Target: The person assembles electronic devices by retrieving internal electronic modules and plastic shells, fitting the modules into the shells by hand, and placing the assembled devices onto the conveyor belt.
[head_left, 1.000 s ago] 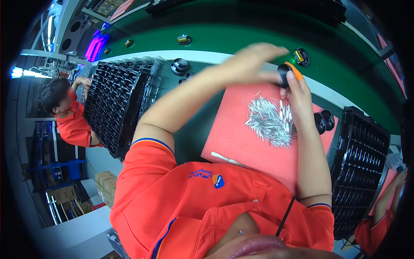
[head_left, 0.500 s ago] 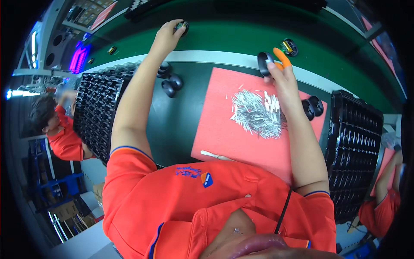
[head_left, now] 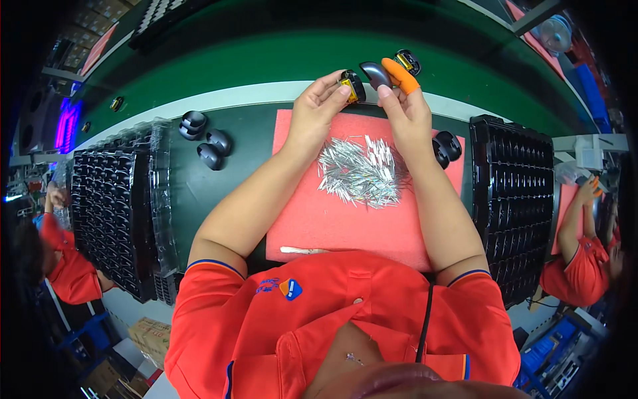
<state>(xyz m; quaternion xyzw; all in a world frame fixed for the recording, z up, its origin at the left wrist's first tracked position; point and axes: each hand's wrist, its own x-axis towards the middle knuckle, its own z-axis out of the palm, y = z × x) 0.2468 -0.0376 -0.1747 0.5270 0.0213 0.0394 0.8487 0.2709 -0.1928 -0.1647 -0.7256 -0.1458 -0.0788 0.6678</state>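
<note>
My left hand (head_left: 312, 113) pinches a small black electronic assembly (head_left: 353, 86) with a yellow part on its face. Beside it, my right hand (head_left: 411, 116) grips a glossy dark rounded shell (head_left: 376, 74) between thumb and fingers. An orange finger cot (head_left: 401, 74) covers my right index finger. The two pieces are close together but apart, above the white edge strip of the green belt. Another black-and-yellow assembly (head_left: 407, 62) rests on the belt just beyond my right fingers. Under my forearms, a heap of thin silvery slivers (head_left: 364, 171) lies on a pink foam mat (head_left: 345, 229).
Dark shells (head_left: 214, 147) sit on the dark tabletop at left, and more shells (head_left: 447, 147) at the mat's right edge. Black moulded trays stand stacked at left (head_left: 109, 213) and right (head_left: 515, 206). A slim white tool (head_left: 302, 251) lies near me. Co-workers in red are at both sides.
My left hand has come in from the far left of the belt with the assembly, up beside my right hand. The right hand still holds the shell, now tilted differently. The view has shifted.
</note>
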